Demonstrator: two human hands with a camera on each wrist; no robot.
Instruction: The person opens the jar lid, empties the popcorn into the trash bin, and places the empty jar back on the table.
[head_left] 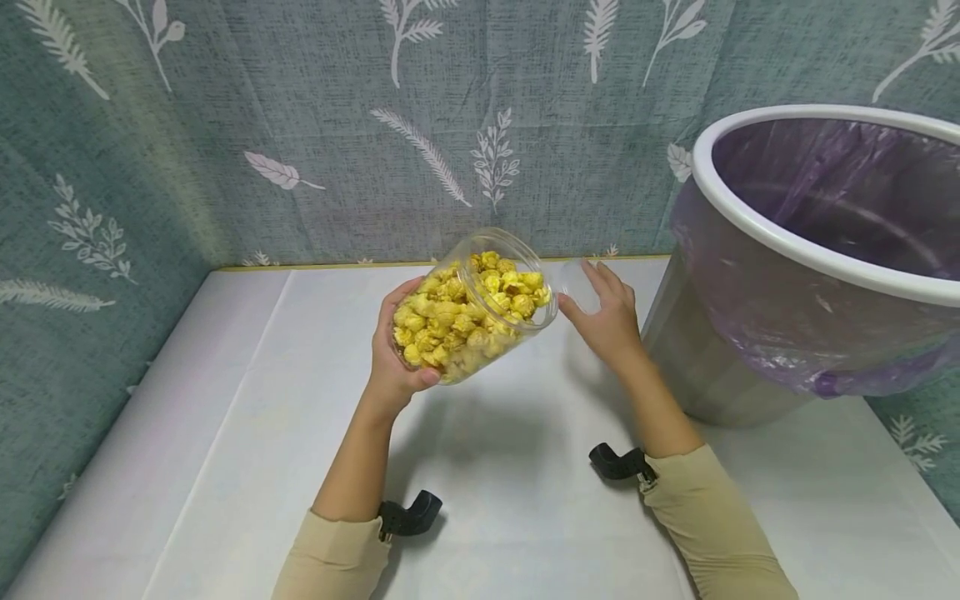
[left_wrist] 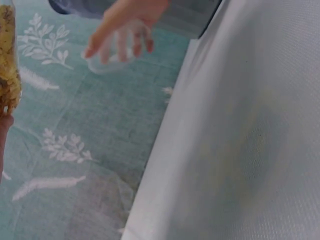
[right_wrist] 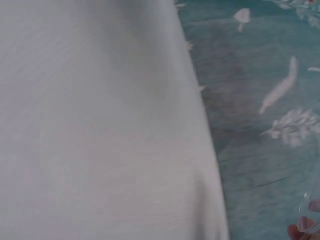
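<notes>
My left hand (head_left: 393, 354) grips a clear plastic jar (head_left: 450, 377), its thumb below and its fingers partly hidden behind. Yellow popcorn (head_left: 442, 321) fills much of the jar, which is tilted above the table with its uncovered mouth toward the right. To the right of that mouth, my right hand (head_left: 611, 321) holds a clear plastic lid (head_left: 573, 277) between thumb and fingers. The left wrist view shows the lid (left_wrist: 107, 65) under the right hand (left_wrist: 125, 22), and the popcorn (left_wrist: 7, 60) at the left edge. Fingertips (right_wrist: 295, 231) and the lid's rim (right_wrist: 302, 207) show in the right wrist view.
A large bin (head_left: 712, 350) with a white rim and a purple liner (head_left: 810, 350) stands on the right, close to my right forearm. The white-covered table (head_left: 247, 467) ends at a green leaf-patterned cloth wall (head_left: 322, 108). Black wrist mounts (head_left: 411, 512) stick out from the sleeves.
</notes>
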